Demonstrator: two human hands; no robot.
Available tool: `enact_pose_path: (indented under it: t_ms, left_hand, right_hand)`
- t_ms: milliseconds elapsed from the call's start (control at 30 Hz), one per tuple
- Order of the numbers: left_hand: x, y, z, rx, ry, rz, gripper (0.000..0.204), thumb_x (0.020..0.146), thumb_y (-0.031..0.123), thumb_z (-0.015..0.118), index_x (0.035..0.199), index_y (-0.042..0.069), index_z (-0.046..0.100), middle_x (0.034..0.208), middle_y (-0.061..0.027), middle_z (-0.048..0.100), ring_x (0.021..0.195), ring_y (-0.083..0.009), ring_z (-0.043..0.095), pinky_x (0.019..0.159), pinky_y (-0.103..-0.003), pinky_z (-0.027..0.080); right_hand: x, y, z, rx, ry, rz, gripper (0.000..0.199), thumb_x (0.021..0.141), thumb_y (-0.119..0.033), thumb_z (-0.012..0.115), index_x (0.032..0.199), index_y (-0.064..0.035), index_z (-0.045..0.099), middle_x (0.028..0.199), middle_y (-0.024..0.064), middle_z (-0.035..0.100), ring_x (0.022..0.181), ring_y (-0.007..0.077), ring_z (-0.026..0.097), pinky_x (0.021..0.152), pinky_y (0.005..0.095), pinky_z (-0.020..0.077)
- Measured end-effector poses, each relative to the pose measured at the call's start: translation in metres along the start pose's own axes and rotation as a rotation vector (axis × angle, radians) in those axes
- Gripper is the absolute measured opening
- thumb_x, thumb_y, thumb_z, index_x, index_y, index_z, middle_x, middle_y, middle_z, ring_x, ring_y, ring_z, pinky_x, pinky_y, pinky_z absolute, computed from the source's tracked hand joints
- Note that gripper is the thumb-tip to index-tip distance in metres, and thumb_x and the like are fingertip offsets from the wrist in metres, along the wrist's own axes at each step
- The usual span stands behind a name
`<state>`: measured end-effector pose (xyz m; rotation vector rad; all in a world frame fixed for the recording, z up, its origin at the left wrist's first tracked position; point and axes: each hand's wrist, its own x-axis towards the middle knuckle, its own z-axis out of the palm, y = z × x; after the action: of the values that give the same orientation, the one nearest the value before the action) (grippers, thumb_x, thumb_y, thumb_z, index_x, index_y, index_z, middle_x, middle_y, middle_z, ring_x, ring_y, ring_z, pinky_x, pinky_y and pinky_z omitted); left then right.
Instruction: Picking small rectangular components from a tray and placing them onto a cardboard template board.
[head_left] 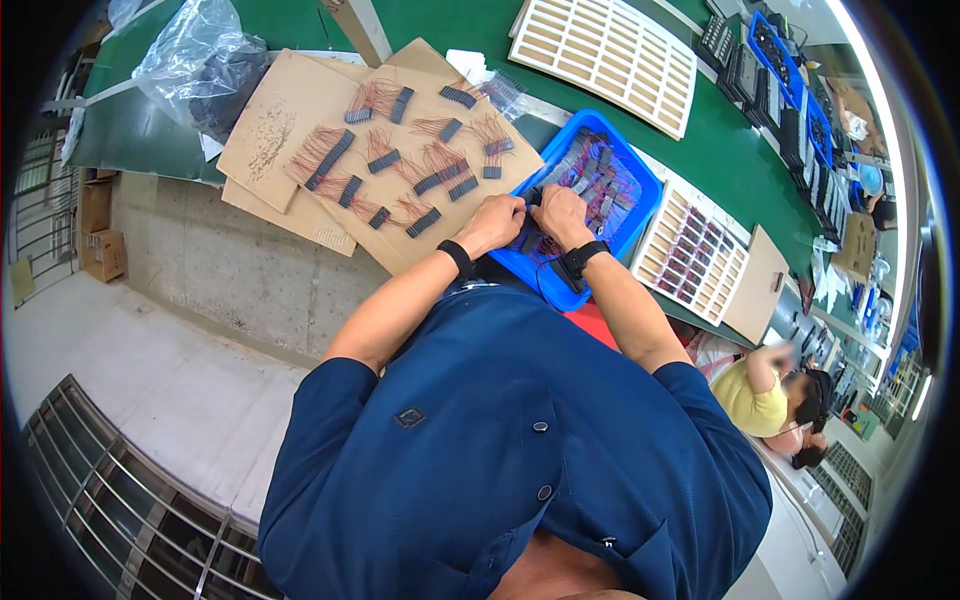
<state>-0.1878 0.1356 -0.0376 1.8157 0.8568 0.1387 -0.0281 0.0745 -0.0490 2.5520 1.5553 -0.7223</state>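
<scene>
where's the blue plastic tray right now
In the head view, the blue plastic tray sits right of centre on the green table, under both hands, between the cardboard sheet and a white slotted rack.

Just beyond the fingertips sits a bright blue tray [640, 190] of black strips with red wires [600, 185]; more black-and-red wire combs [405, 165] lie left of the fingers on brown cardboard [280, 120], over a dark green table [720, 150], with a cream slotted grid [605, 55] farther off

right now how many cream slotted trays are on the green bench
2. One cream slotted tray lies at the far top, empty; the other sits right of the blue bin, partly filled. More may be hidden further along.
</scene>
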Motion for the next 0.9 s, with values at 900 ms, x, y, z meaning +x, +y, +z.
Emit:
enact_pose_path:
  t_ms: [900]
  left_hand:
    - [-0.025, -0.038, -0.03, -0.249, 0.117, -0.163, 0.023, 0.092, 0.015, 0.06, 0.108, 0.002, 0.07, 0.086, -0.0073, 0.073, 0.078, -0.0136, 0.069, 0.071, -0.029, 0.053]
  right_hand:
    - [0.049, -0.042, -0.081, 1.137, -0.337, 0.004, 0.021, 0.085, -0.018, 0.077, 0.078, 0.0004, 0.07, 0.073, 0.0054, 0.069, 0.066, 0.0103, 0.065, 0.061, 0.0232, 0.0514]
